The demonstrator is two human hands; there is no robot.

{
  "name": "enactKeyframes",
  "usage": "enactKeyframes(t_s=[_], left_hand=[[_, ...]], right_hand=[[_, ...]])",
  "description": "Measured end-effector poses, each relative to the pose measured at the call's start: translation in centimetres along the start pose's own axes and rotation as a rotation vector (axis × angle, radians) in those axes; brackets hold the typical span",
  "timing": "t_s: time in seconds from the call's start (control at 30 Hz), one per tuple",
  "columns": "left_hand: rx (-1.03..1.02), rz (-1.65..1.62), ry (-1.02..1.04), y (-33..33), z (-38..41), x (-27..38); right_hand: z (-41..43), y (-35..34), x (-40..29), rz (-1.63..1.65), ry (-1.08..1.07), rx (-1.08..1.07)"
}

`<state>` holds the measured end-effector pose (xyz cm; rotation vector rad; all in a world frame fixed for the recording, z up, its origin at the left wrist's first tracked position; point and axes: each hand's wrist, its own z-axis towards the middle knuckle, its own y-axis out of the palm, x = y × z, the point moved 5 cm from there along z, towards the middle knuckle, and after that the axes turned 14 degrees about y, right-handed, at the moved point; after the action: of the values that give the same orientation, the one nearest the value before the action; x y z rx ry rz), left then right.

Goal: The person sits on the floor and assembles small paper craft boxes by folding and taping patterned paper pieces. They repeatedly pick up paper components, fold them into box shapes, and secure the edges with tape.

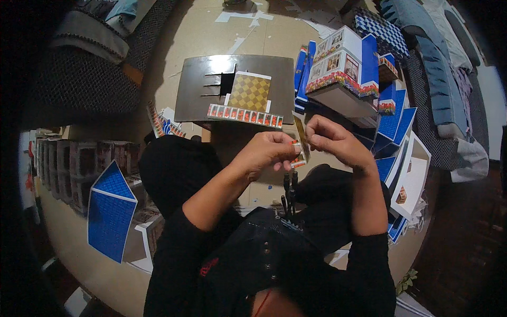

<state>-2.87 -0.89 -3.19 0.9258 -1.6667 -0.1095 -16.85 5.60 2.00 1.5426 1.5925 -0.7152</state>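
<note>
My left hand (273,150) grips a small folded card piece (299,158) printed with orange-red pictures, thumb on top. A thin gold-brown panel (300,128) stands up from this piece. My right hand (336,138) is curled at the panel's right side, thumb and finger pinched at it; the exact contact is partly hidden. Ahead, on a small dark table (194,99), lies a gold-and-brown checkered card (250,93) with white tabs. Along its near edge rests a long strip (244,115) printed with a row of red flower pictures.
A printed model house (340,71) stands right of the table, among blue roof pieces (390,119). A white open card shell (412,174) leans farther right. At left are a folded blue roof (113,214) and stacked model pieces (79,174). Paper scraps (243,18) litter the floor.
</note>
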Motion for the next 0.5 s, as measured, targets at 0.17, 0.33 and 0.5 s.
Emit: enactKeyframes(t_s=[0.17,0.33,0.5], left_hand=[[-0.003,0.015,0.022,-0.3,0.5,-0.7],[-0.008,-0.006,-0.015,-0.2,0.2,-0.7],[-0.035,0.004,-0.023,0.0,0.1,-0.6]], right_hand=[[-0.6,0.0,0.2,-0.265,0.008,0.061],[-0.6,1.1,-0.7,-0.465,0.054,0.114],[-1.0,1.6,-1.2,-0.622,0.035,0.198]])
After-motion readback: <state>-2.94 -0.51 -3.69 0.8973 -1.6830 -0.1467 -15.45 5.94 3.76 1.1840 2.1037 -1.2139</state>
